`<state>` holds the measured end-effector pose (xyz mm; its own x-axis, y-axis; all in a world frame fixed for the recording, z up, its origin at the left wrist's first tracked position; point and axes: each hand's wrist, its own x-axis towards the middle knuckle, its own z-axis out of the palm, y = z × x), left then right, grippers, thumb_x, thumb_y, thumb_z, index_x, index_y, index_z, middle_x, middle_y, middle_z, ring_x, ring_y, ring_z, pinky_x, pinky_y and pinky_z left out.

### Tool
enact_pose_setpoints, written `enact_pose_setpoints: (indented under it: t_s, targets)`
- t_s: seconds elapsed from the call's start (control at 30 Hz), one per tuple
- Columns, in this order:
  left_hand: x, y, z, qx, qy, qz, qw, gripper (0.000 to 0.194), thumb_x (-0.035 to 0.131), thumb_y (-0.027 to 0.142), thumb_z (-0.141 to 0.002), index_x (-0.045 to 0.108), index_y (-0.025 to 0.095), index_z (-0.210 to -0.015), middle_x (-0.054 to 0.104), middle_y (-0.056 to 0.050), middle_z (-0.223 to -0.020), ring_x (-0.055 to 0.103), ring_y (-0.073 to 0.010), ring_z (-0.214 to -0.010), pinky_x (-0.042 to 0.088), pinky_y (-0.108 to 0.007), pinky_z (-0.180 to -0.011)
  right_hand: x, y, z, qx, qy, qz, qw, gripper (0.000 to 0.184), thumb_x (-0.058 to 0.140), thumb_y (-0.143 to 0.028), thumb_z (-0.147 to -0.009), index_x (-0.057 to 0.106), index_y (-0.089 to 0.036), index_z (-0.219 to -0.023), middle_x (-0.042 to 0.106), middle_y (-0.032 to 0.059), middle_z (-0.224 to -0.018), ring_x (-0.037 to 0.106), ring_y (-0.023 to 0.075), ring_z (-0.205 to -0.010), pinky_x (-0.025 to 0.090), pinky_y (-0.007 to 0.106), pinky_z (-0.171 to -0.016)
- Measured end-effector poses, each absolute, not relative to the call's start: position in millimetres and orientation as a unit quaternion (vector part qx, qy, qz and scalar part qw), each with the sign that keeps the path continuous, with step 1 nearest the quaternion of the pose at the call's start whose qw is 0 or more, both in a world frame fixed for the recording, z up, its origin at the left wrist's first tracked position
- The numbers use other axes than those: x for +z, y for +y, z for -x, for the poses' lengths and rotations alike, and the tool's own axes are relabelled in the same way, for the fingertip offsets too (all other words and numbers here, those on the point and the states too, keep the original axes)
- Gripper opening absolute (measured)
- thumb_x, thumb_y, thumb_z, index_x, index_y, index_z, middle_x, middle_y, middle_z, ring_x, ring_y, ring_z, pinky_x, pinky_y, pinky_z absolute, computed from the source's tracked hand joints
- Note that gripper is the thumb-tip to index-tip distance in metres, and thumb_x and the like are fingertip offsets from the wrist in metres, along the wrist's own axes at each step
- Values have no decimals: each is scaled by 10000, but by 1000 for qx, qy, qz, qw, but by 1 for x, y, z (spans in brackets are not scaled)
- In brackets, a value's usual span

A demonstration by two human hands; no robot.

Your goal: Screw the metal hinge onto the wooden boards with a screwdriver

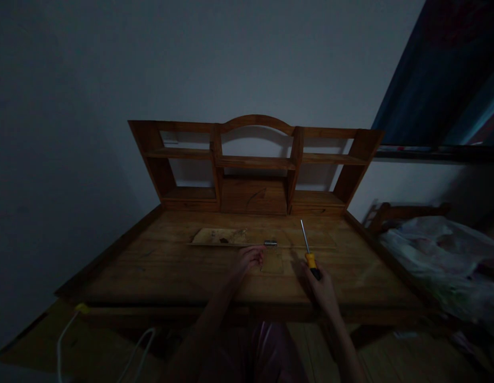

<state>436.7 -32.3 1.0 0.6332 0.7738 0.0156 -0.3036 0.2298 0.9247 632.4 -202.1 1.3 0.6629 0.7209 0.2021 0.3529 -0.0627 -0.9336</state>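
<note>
My right hand point(322, 284) is wrapped round the yellow and black handle of a screwdriver point(306, 239), whose metal shaft points up and away over the desk. My left hand point(250, 258) rests low over the desktop with its fingers curled together. A tiny pale thing shows under its fingertips, too small to name. Just beyond those fingers, a small metal hinge point(270, 243) lies at the edge of a thin wooden board point(218, 235). The board's left part is pale and stained with dark marks.
The wooden desk point(162, 271) has a raised rim on both sides. A shelf unit point(254, 162) stands along its back against the wall. To the right is a heap covered in clear plastic point(430, 250). A white cable point(61, 340) hangs at the lower left. The room is dim.
</note>
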Motion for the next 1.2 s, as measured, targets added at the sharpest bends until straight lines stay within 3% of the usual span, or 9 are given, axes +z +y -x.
enact_pose_setpoints:
  t_s: [0.37, 0.47, 0.57, 0.63, 0.83, 1.2]
  targets:
    - [-3, -32, -436, 352, 239, -515, 744, 281, 632, 227, -709, 722, 100, -943, 647, -74, -761, 587, -149, -654, 468, -276, -637, -4, -196, -637, 184, -395, 713, 549, 463, 652, -559, -758, 641, -138, -952, 625, 31, -720, 564, 199, -660, 443, 297, -597]
    - [-12, -26, -441, 352, 242, -510, 746, 294, 646, 227, -691, 715, 89, -941, 640, -70, -742, 582, -146, -636, 458, -271, -618, 6, -193, -638, 212, -458, 688, 522, 492, 738, -512, -699, 630, -171, -1038, 673, 50, -893, 621, 226, -799, 488, 313, -700]
    - [-17, -24, -444, 360, 244, -509, 743, 330, 656, 253, -696, 703, 90, -978, 648, -72, -757, 580, -144, -622, 452, -272, -607, 19, -187, -638, 203, -560, 661, 457, 686, 802, -471, -629, 564, -203, -1214, 634, 74, -1149, 594, 269, -1032, 471, 365, -879]
    - [-18, -24, -444, 364, 248, -507, 741, 353, 666, 274, -701, 694, 97, -1005, 649, -68, -765, 568, -135, -596, 445, -271, -593, 26, -181, -638, 195, -599, 652, 422, 777, 819, -460, -602, 519, -209, -1274, 601, 77, -1205, 563, 275, -1095, 447, 382, -932]
    - [-18, -27, -444, 374, 246, -508, 736, 358, 679, 295, -709, 698, 104, -1011, 667, -89, -805, 565, -135, -606, 446, -271, -596, 25, -155, -637, 196, -651, 639, 360, 807, 831, -404, -591, 499, -201, -1299, 578, 84, -1231, 536, 267, -1140, 403, 381, -989]
    - [-15, -30, -443, 378, 245, -509, 733, 376, 641, 299, -719, 696, 85, -1023, 652, -78, -805, 574, -130, -608, 451, -265, -597, 21, -137, -639, 205, -657, 644, 332, 746, 833, -409, -576, 557, -159, -1223, 609, 91, -1154, 568, 272, -1062, 431, 381, -929]
